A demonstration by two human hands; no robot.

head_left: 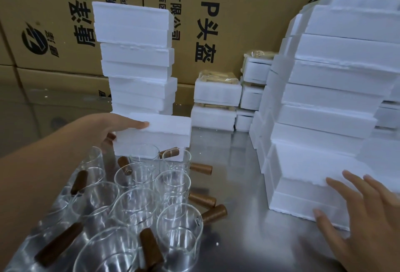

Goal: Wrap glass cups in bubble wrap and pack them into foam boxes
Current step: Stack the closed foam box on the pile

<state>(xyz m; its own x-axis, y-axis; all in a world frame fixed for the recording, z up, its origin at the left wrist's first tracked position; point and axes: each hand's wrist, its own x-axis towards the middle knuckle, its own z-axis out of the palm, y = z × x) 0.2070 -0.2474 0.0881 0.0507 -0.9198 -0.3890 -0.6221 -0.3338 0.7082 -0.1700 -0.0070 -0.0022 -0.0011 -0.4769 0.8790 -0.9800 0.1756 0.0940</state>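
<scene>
Glass cups point(134, 206) with brown handles crowd the steel table point(233, 185) at front left. Just behind them the left hand point(121, 128) grips a white foam box point(155, 133), thumb on top. Farther right, the right hand point(368, 217) rests straight-fingered against the bottom of a tall foam stack point(324, 115) — cardboard cartons point(238, 22) stand behind.

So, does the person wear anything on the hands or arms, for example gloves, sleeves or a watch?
No. Both the left hand and the right hand are bare, without gloves or rings. The left forearm shows no sleeve up to the picture's edge. No watch or band shows on the visible parts of the wrists.
</scene>
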